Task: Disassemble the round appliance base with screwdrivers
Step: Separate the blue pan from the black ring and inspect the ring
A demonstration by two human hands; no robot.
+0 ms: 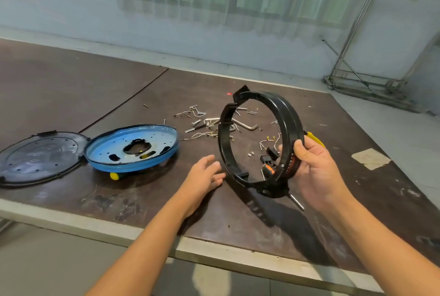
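Note:
My right hand [314,167] grips a black plastic ring [288,114], the appliance's outer band, and holds it upright above the table. My left hand [204,174] hovers just left of the ring with fingers relaxed, holding nothing. A blue metal plate [100,153] with holes lies at centre left, propped on a yellow-and-green screwdriver handle [115,176]. A black round cover [42,155] lies flat at the far left. An orange-and-black screwdriver [269,168] lies on the table behind the ring, and its metal shaft [296,201] shows below the ring.
Loose screws, wires and an Allen key [247,126] are scattered on the brown table [142,212] behind the ring. A yellow-handled tool [315,138] pokes out behind my right hand. A scrap of tape [370,158] lies at the right. The table's front edge runs close to me.

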